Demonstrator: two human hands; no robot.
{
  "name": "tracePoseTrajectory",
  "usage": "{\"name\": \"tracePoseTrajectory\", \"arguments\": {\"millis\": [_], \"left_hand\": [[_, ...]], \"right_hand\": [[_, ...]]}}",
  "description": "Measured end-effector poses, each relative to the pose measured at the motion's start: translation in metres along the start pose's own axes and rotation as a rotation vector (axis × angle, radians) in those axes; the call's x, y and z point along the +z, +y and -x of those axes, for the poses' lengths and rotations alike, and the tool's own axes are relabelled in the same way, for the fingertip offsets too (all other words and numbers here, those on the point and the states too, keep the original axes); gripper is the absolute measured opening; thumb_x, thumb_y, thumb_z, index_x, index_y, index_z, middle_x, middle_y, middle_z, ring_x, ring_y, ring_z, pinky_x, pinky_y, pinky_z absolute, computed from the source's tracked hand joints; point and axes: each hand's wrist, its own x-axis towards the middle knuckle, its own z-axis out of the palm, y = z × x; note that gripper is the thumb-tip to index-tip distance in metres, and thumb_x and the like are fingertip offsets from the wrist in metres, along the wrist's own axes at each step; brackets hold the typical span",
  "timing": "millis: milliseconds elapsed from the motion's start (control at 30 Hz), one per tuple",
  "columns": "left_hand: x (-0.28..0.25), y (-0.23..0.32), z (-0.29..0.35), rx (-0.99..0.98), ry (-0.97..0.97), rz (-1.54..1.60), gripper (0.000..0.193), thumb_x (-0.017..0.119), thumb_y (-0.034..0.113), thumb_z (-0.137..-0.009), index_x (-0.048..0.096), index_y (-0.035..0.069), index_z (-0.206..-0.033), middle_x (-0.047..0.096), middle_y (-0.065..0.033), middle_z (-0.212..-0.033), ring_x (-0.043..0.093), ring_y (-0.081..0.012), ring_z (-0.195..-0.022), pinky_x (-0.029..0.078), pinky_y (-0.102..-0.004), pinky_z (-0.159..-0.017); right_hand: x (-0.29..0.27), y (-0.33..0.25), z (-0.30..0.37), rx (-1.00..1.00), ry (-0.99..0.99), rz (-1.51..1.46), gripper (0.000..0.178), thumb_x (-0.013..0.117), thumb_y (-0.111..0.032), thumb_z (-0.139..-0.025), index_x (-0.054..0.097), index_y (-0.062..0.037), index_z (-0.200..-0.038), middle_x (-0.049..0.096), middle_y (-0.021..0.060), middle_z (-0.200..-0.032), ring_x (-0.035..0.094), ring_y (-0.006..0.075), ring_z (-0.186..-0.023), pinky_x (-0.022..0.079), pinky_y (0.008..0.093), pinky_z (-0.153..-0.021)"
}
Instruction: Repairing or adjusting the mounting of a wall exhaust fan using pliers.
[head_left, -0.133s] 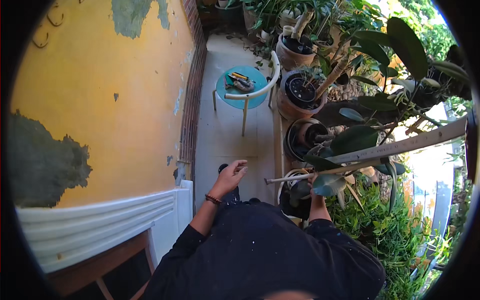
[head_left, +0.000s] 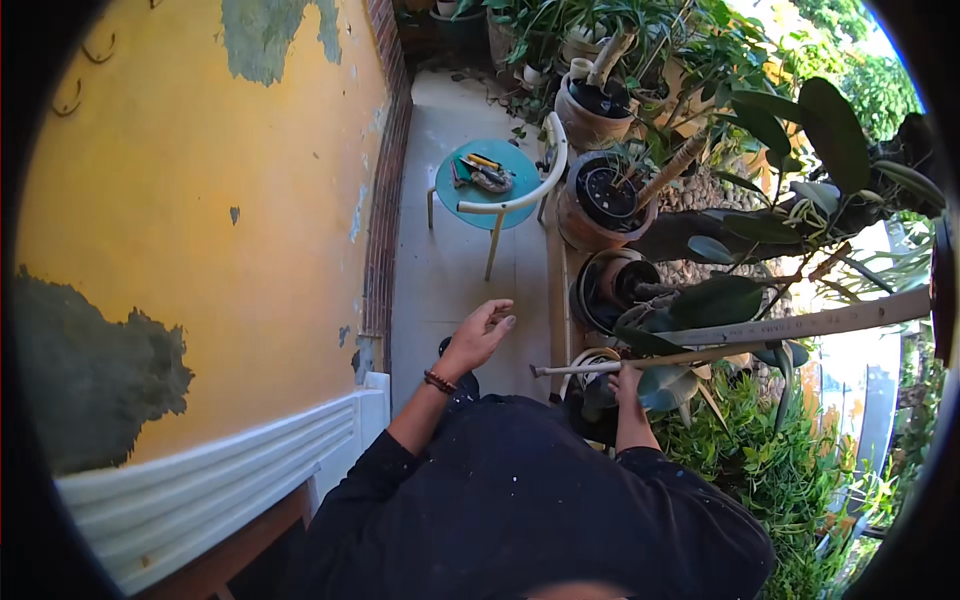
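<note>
My right hand point(head_left: 627, 384) is wrapped round a thin tan pole point(head_left: 710, 353), which lies nearly level across the plants on the right. Its narrow end, with a small dark tip, points left over the walkway. Leaves beside the hand cover part of the grip. My left hand point(head_left: 480, 337), with a beaded bracelet on its wrist, hangs in the air over the pale floor. Its fingers are loosely stretched and it holds nothing. A wider grey-white pipe or strip point(head_left: 800, 326) runs just beyond the pole, partly behind leaves.
Ahead stands a chair with a round teal seat point(head_left: 510, 212), tools lying on it and a curved cream rail point(head_left: 540, 190). A yellow wall point(head_left: 250, 210) with grey patches rises on the left, above white moulding point(head_left: 250, 450). Potted plants point(head_left: 590, 228) line the right edge.
The view has shifted slightly. My left hand is a little farther right, and more of my right hand shows beside the leaf, still holding the pole.
</note>
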Motion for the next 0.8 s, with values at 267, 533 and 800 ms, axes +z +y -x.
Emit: {"name": "tracePoseTrajectory", "arguments": {"millis": [267,533,800], "left_hand": [[-0.059,0.02,-0.117,0.103,0.058,0.052,0.047,0.063,0.03,-0.101,0.054,0.004,-0.139,0.062,-0.0126,-0.131,0.064,-0.024,-0.114,0.052,-0.0376,-0.098],[-0.108,0.025,-0.183,-0.002,0.262,-0.065,0.048,0.066,0.029,-0.098,0.054,0.006,-0.139,0.061,-0.0129,-0.132,0.063,-0.0275,-0.111,0.051,-0.0393,-0.098],[-0.137,-0.023,-0.204,-0.278,0.364,-0.143,0.045,0.068,0.025,-0.097,0.057,0.007,-0.136,0.063,-0.0133,-0.127,0.064,-0.0262,-0.111,0.052,-0.0371,-0.094]], "right_hand": [[0.149,-0.079,0.062,-0.686,-0.077,0.29,0.046,0.065,-0.013,-0.093,0.052,-0.0043,-0.137,0.066,0.0142,-0.113,0.069,0.0228,-0.088,0.056,0.0345,-0.077],[0.367,-0.308,0.091,-1.285,-0.317,0.456,0.041,0.064,-0.009,-0.091,0.055,-0.0033,-0.131,0.063,0.0156,-0.123,0.064,0.031,-0.109,0.051,0.042,-0.094],[0.567,-0.369,-0.089,-0.925,-0.343,1.218,0.076,0.073,-0.033,-0.083,0.041,-0.0055,-0.146,0.049,0.0197,-0.142,0.052,0.0396,-0.127,0.049,0.0516,-0.1]]}}
